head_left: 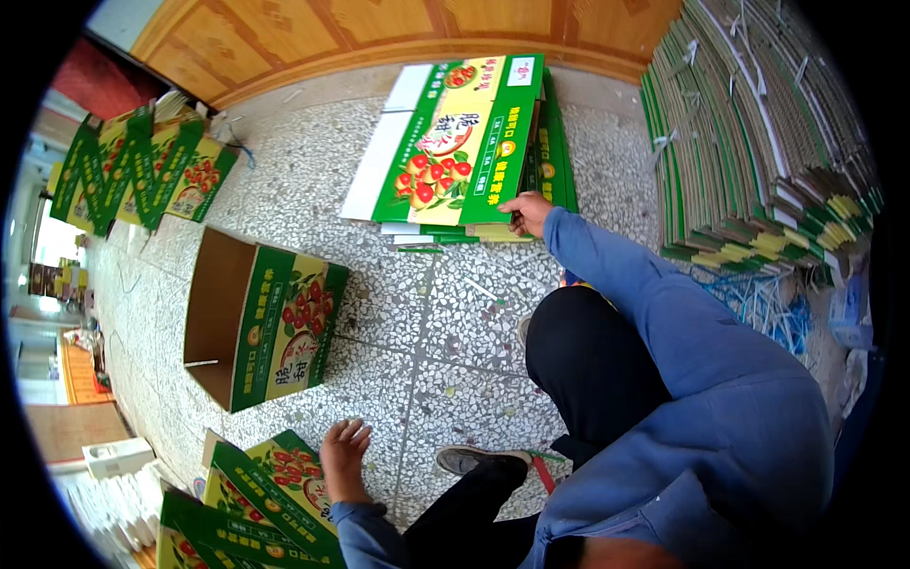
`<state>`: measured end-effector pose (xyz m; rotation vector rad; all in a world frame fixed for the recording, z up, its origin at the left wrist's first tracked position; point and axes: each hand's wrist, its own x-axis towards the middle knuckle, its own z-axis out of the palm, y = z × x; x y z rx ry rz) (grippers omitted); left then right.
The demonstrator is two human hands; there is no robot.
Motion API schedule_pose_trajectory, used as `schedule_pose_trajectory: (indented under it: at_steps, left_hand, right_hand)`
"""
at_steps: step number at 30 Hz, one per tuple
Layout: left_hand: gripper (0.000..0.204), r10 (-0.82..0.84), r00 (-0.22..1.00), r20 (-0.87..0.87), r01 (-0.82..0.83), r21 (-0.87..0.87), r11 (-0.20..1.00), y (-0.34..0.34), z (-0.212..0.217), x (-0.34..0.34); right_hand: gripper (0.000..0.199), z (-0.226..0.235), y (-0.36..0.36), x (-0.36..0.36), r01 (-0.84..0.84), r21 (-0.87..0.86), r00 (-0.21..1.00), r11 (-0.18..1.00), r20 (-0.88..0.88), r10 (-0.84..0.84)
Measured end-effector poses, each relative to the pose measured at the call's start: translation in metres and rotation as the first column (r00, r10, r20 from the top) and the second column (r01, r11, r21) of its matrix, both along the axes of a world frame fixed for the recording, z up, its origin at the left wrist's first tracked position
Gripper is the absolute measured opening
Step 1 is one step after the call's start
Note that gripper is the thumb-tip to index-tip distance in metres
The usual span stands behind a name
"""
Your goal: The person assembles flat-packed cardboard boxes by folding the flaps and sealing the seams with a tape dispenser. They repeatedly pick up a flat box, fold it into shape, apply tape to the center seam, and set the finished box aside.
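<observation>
Flat carton [455, 142] in the right hand [528, 212], arm [649, 289] stretched forward.

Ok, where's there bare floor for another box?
Mostly bare floor lies between the open box and your right knee; also between flat cartons and upper-left boxes. Crowded: lower-left boxes beside your left hand, tied cardboard along the right.
</observation>
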<state>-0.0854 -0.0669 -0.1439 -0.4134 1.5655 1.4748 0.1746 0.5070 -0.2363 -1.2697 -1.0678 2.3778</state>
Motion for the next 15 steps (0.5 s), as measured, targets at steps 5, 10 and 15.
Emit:
schedule_pose_trajectory:
  at_steps: [5, 10, 15]
  left_hand:
    - [0.085, 0.094, 0.984, 0.152, -0.125, 0.214, 0.969, 0.090, -0.039, 0.081]
    - [0.093, 0.197, 0.780, 0.594, -0.570, 0.545, 0.615, 0.198, -0.049, 0.169]
    - [0.046, 0.349, 0.886, 0.307, -0.464, 0.593, 0.657, 0.178, -0.033, 0.197]
  right_hand:
    - [0.011, 0.157, -0.053, 0.055, 0.028, 0.127, 0.982, 0.992, -0.187, -0.004]
    - [0.012, 0.326, -0.129, 0.164, -0.023, 0.219, 0.995, 0.975, -0.088, 0.043]
    - [0.010, 0.347, -0.185, 0.221, -0.095, 0.208, 0.995, 0.974, -0.016, 0.100]
